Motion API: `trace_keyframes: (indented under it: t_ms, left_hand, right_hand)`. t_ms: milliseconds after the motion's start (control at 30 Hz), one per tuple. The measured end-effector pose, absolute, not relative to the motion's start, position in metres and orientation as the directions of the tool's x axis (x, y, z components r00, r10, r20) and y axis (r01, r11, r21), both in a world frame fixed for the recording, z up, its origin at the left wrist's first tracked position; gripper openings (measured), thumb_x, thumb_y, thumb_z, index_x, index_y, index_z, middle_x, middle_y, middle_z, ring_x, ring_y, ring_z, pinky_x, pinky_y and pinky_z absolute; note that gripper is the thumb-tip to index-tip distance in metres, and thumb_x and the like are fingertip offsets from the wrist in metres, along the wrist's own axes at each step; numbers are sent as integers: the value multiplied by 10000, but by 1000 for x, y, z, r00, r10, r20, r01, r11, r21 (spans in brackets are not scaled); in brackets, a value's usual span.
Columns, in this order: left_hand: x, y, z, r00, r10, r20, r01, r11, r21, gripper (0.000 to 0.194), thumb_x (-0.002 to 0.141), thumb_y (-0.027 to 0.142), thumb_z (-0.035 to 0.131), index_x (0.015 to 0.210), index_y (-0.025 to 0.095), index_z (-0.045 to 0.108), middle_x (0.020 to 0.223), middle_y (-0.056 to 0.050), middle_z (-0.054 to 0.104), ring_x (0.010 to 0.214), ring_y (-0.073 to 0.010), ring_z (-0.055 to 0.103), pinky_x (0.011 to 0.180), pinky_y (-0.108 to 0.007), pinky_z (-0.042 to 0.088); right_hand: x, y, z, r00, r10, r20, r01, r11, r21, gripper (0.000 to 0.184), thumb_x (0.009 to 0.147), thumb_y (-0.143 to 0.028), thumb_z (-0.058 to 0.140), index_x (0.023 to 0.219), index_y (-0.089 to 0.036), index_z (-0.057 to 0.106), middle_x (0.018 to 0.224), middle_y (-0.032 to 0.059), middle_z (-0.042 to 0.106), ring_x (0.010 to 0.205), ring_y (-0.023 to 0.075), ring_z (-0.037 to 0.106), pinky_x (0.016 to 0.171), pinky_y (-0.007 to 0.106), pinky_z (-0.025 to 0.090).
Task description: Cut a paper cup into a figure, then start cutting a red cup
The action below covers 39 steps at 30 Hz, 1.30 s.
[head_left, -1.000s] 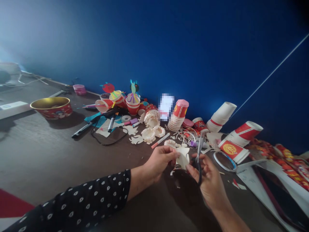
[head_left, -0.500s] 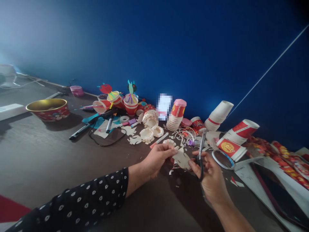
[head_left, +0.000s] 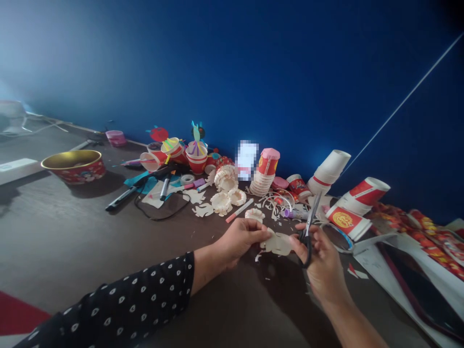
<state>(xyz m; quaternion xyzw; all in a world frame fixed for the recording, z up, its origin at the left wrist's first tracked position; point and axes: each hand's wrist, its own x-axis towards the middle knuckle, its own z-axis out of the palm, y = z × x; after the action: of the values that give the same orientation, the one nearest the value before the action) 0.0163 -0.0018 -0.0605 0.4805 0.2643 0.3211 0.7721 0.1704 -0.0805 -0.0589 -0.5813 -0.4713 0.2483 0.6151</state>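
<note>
1. The left hand, at lower centre, is closed in a pinch on the left edge of a cream paper piece. The thumb and fingers seem to grip it firmly enough to hold it up on their own, though the fingers partly hide the contact.
2. The right hand, at lower right of centre, is curled around black-handled scissors. The blades point up and away toward the upper right, clear of the paper, and seem closed. This grip looks like a way of keeping the tool ready while the fingertips stay near the paper. Whether they touch its right edge cannot be told.
3. The paper piece hangs between the hands, just above the table, with an irregular, cut-looking outline. Holding it low and near the body probably keeps it in easy view.
4. Paper scraps lie just beyond the hands, suggesting that the cutting happens here.
5. Fluted paper cups sit at centre, near a pink-tipped marker. Red-and-white cups lie on their sides at right, and a cup stack stands against the blue wall. A gold-lined red bowl sits well apart at upper left, perhaps set aside from the working area.
</note>
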Motion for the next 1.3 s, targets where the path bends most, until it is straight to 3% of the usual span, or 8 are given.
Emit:
trace_keyframes:
  t_ms: [300,600,867,1000,1133,1300]
  left_hand:
    - [18,1,-63,626,774,-95,-334,376,864,250,613,315,704,635,113,558,539,13,533,481,-76,484,533,-233,382]
    - [18,-2,-63,643,760,-94,-334,389,859,292,671,383,656,713,96,613,640,-31,591,518,-70,490,527,-214,355]
    - [17,-1,-65,644,758,-108,-324,397,859,214,605,277,699,598,98,582,532,-2,530,481,-64,454,509,-211,342]
    - [16,-1,-61,642,759,-107,-346,412,843,179,579,232,705,657,106,604,546,1,539,486,-68,464,508,-208,342]
    - [16,1,-59,574,815,-80,-390,357,849,213,644,311,679,690,114,616,609,-2,553,516,-63,476,512,-199,333]
    - [16,3,-60,555,829,-72,-358,316,879,226,643,315,686,632,108,596,537,19,512,479,-48,432,497,-191,328]
  right_hand:
    - [156,-85,-55,294,936,193,193,140,-971,276,641,-244,716,859,-229,547,674,-28,600,628,131,559,580,224,464]
    - [159,-85,-56,405,873,273,257,178,-950,274,661,-246,701,883,-235,540,667,-24,615,592,131,572,546,224,476]
    - [165,-81,-61,447,849,282,258,179,-949,310,621,-221,727,879,-226,555,669,-20,596,584,140,561,553,247,477]
    - [167,-80,-63,460,842,281,257,177,-950,310,619,-226,728,877,-237,558,664,-39,575,568,125,539,549,236,469]
    - [167,-80,-63,446,849,285,276,173,-946,300,622,-232,725,872,-235,561,664,-39,581,566,123,540,549,234,465]
    - [166,-81,-61,434,857,279,277,168,-946,308,623,-223,726,881,-230,557,674,-25,600,590,137,557,565,247,467]
